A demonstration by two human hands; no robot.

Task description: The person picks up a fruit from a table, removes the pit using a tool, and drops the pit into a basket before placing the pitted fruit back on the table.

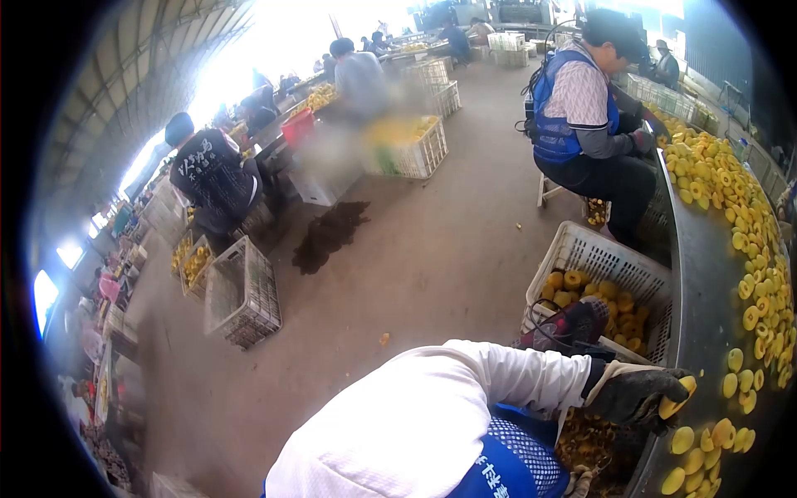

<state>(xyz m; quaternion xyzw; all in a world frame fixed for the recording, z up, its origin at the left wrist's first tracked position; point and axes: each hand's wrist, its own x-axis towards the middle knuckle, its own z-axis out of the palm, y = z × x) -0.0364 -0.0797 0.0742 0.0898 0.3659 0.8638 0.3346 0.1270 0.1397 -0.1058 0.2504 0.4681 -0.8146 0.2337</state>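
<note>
My left hand [641, 395], in a dark work glove with a pale cuff, reaches over the edge of the metal table [706, 324]. Its fingers are closed around a yellow peach half [678, 397]. Loose peach halves [706, 456] lie on the metal just beyond that hand. Below my forearm is a container of brown pits and scraps [585, 440]. At the bottom edge, a bit of pale cloth [581, 481] seems to be my right glove; its fingers are hidden.
A white crate [573, 249] of whole yellow peaches stands beside the table near a plaid-covered foot [573, 324]. Further up the table sits a co-worker [581, 116] in a blue vest. More crates [245, 295] and seated people line the left. A dark wet patch [330, 236] marks the floor.
</note>
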